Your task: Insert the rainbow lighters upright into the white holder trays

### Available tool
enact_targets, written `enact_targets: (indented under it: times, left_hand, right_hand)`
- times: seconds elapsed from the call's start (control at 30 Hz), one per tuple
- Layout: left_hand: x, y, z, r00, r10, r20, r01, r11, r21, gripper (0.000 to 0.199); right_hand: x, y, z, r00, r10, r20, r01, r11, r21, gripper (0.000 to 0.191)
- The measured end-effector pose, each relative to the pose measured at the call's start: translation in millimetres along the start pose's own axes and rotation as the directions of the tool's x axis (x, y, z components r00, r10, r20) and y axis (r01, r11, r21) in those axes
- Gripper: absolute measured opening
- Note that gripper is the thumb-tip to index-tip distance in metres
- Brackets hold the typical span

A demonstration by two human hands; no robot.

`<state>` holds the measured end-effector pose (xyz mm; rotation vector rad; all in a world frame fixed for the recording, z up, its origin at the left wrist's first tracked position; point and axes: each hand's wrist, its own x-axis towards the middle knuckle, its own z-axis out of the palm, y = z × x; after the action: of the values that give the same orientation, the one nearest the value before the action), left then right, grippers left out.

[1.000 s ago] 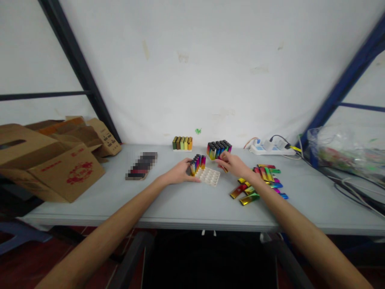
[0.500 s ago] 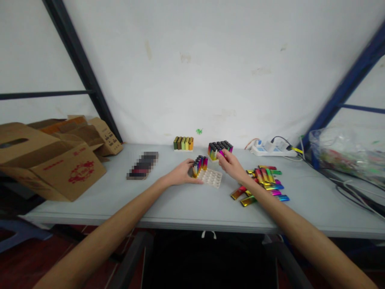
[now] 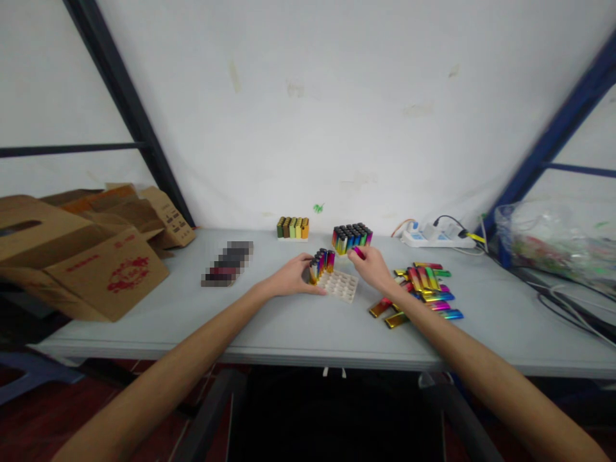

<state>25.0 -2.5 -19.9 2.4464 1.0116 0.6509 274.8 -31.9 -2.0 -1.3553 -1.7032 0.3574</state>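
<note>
A white tray with round holes [image 3: 342,286] lies on the grey table, and several shiny multicoloured lighters [image 3: 322,264] stand upright in its left part. My left hand [image 3: 294,276] is curled round the tray's left end, its thumb along the near edge. Just right of and above the tray, my right hand [image 3: 369,265] pinches a purple lighter [image 3: 359,253]. A pile of loose metallic lighters [image 3: 423,287] lies beside and beyond my right forearm. Behind my right hand stands a full block of black-topped lighters [image 3: 352,238].
A second block of green, yellow and orange lighters [image 3: 292,228] stands near the wall. Cardboard boxes [image 3: 120,269] fill the left end. A pixelated object [image 3: 228,264] lies left of centre. At the right are a power strip [image 3: 436,237], cables and plastic bags [image 3: 553,237].
My right hand has moved slightly down with the purple lighter, away from the black-topped block. My left hand stays at the tray.
</note>
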Motion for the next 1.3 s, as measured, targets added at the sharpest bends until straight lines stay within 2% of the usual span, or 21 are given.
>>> enact_targets:
  times: [0.2,0.33,0.4,0.5,0.57,0.7,0.83,1.03,1.2,1.3]
  left_hand:
    - [-0.9,1.3,0.3,1.000,-0.006,-0.009,0.006,1.000,-0.009,0.080]
    - [-0.5,1.3,-0.6,1.000,-0.005,0.012,0.005,1.000,0.006,0.077]
    - [-0.1,1.3,-0.9,1.000,-0.001,0.021,0.000,1.000,0.012,0.076]
    - [0.1,1.8,-0.5,1.000,0.000,0.025,0.000,1.000,0.018,0.078]
    - [-0.2,2.9,0.3,1.000,-0.004,0.015,0.003,1.000,0.015,0.080]
    - [-0.8,6.0,2.2,1.000,0.006,0.003,-0.006,1.000,0.013,0.077]
    - [-0.7,8.6,4.0,1.000,0.010,-0.008,-0.010,1.000,0.016,0.076]
    - [-0.7,9.4,6.1,1.000,0.007,-0.007,-0.006,0.999,0.045,0.078]
    - [-0.2,7.7,5.7,1.000,0.014,-0.006,-0.014,0.999,0.050,0.076]
    - [0.1,7.6,5.0,1.000,0.017,-0.004,-0.017,0.998,0.054,0.076]
  right_hand:
    - [-2.2,-1.1,-0.8,0.995,-0.087,0.044,0.086,0.996,0.022,0.043]
    - [-4.0,-1.1,-1.0,0.986,-0.115,0.123,0.109,0.992,0.059,0.037]
    - [-4.1,-1.4,-1.8,0.969,-0.192,0.153,0.194,0.981,0.004,0.035]
    - [-3.5,-3.1,-4.2,0.937,-0.312,0.159,0.337,0.927,-0.164,0.037]
    - [-3.5,-4.9,-5.9,0.940,-0.292,0.176,0.325,0.922,-0.210,0.039]
    - [-4.9,-7.1,-6.6,0.957,-0.214,0.198,0.247,0.956,-0.160,0.040]
    - [-6.3,-5.0,-1.8,0.932,-0.242,0.269,0.288,0.946,-0.148,0.033]
    - [-4.7,-5.8,9.0,0.889,-0.242,0.388,0.371,0.878,-0.302,0.022]
    - [-5.9,-13.3,15.1,0.897,-0.138,0.419,0.353,0.795,-0.494,0.030]
    - [-5.9,-16.3,9.2,0.894,-0.116,0.432,0.356,0.769,-0.531,0.037]
